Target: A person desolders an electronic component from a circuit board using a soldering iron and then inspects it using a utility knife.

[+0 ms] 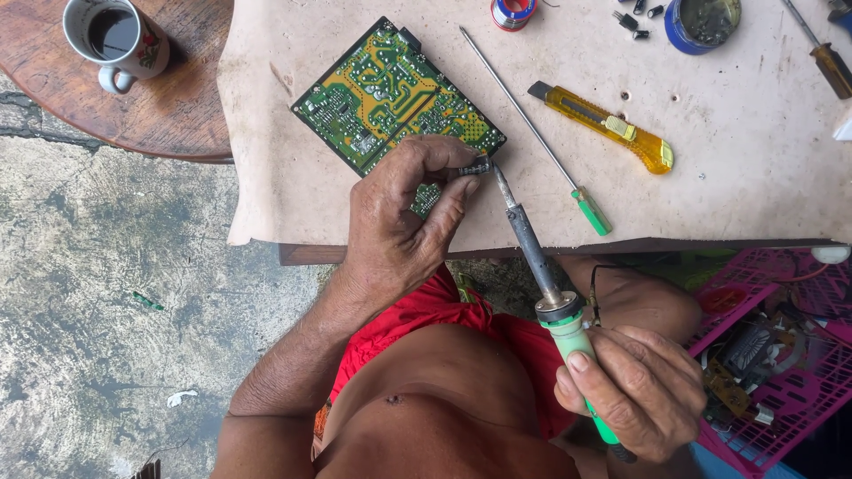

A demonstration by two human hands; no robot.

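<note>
A green and yellow circuit board point(390, 93) lies tilted on a pale table cover point(737, 168). My left hand point(404, 222) rests over the board's near corner, pinching a small dark component point(475, 167) between thumb and forefinger. My right hand point(635, 390) grips the green handle of a soldering iron point(537, 257). The iron's metal tip points up and touches the small component at the board's edge.
On the cover lie a yellow utility knife point(608, 126), a long thin green-handled screwdriver point(541, 142), a solder spool point(513, 12), a blue round tin point(703, 23) and another screwdriver point(830, 62). A mug of dark drink point(115, 40) stands on a round wooden table. A pink basket point(781, 372) holds parts at lower right.
</note>
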